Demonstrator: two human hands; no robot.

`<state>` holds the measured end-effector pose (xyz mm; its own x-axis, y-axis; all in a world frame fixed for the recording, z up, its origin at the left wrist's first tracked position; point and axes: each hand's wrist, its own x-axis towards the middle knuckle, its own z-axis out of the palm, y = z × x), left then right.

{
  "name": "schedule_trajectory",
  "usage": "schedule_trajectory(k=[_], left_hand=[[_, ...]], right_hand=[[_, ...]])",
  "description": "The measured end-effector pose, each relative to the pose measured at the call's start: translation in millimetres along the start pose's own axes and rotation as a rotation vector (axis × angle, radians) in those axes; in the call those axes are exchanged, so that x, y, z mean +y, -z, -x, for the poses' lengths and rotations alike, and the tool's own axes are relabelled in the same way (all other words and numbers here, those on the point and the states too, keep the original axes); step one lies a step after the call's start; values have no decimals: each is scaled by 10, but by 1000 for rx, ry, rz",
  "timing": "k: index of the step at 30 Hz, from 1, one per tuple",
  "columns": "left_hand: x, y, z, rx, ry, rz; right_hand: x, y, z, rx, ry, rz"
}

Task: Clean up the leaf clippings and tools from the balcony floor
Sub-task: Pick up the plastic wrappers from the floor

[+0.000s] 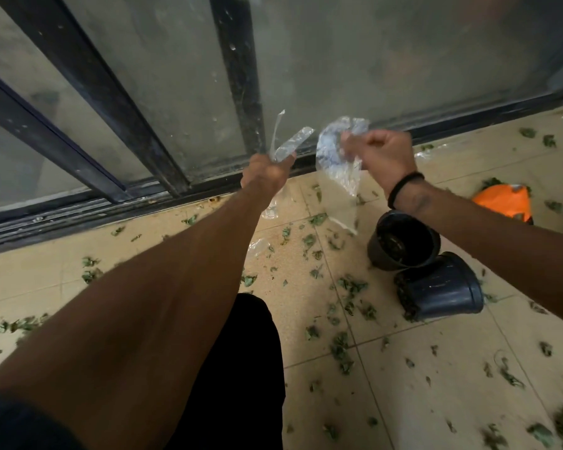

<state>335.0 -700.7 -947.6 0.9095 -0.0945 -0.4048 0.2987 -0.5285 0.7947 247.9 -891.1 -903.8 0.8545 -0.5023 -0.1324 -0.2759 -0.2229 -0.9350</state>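
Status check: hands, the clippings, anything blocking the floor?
Left hand and right hand each grip clear plastic, raised. Leaf clippings scattered on tiles, none bagged. Two black pots among them, one tipped over.

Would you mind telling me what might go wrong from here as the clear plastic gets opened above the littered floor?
1. The clear plastic is thin; the left hand and right hand pulling it apart might tear it.
2. Leaf clippings are scattered widely, so stepping could grind them into the tiles.
3. The tipped black pot beside the upright pot may roll if bumped.
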Motion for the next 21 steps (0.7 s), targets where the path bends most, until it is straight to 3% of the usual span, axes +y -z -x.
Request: schedule_trajectory(k=[2,5,9,12,18,21], left_hand=[[76,-28,76,-49,-22,52],[314,-107,224,-255,-22,48],[634,-277,308,-520,124,264],[675,-344,305,-515,149,366],[702,-362,378,-566,171,389],[611,-392,382,-564,157,339]], right_hand=[[-20,101,-146,76,-100,-107],[41,166,-196,65,-159,-61],[46,159,11,-212,-256,-23],[33,74,143,-334,-287,-68],[-57,15,272,-262,-227,-138],[-70,-56,320,-233,-164,-33]])
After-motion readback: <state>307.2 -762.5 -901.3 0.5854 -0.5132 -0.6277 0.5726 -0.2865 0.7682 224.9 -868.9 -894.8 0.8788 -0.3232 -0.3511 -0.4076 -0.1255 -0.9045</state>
